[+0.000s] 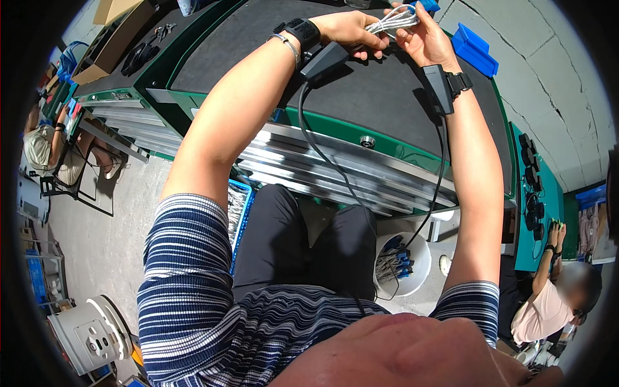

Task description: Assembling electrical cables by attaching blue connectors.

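A coiled bundle of white cable (398,20) is held between my two hands above the far part of the dark work mat (258,55). My left hand (353,31) has its fingers and thumb closed on the bundle's left end. At the other end, my right hand (427,44) pinches the loops between thumb and fingers. Black box-shaped devices with straps sit on both wrists, and black leads (309,132) run down from them toward my lap. Something blue (425,5) shows just behind the right fingertips, too little visible to name.
Right of the mat lies a blue plastic bin (475,49). Below the bench, a white bucket (422,264) holds cables with blue ends, and a blue crate (244,222) stands by my left leg. Co-workers sit at benches on the far left and far right.
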{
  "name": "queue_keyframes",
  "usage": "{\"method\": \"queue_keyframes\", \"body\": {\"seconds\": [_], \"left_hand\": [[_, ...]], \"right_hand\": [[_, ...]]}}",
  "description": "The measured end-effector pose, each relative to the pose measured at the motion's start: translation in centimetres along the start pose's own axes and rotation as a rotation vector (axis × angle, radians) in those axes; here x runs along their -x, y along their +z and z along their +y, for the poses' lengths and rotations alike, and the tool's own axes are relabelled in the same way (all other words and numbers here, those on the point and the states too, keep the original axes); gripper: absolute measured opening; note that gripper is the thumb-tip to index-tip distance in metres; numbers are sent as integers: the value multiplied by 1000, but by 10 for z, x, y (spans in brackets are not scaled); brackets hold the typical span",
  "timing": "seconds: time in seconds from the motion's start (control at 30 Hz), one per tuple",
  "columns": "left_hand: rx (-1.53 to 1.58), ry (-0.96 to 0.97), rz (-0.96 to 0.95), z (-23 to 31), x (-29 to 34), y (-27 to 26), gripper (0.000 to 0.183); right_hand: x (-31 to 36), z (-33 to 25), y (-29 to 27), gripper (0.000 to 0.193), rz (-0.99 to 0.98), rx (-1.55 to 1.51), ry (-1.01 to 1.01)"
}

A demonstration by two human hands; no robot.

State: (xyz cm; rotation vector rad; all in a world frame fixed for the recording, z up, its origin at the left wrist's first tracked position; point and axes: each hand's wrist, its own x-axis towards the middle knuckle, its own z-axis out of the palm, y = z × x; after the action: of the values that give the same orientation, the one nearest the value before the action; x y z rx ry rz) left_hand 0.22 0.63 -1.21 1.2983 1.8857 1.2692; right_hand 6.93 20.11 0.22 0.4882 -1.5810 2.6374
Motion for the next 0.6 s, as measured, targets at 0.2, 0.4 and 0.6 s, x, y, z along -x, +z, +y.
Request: {"method": "queue_keyframes", "body": {"seconds": [0.2,0.4,0.6], "left_hand": [[-153,-46,36,6,3,2,28],[85,12,112,9,6,6,36],[143,-49,-54,5,7,4,33]], "right_hand": [[-2,5,-10,28,54,192,-15],[-5,1,-8,27,-19,224,-151],[-2,3,-4,26,-14,227,-132]]}}
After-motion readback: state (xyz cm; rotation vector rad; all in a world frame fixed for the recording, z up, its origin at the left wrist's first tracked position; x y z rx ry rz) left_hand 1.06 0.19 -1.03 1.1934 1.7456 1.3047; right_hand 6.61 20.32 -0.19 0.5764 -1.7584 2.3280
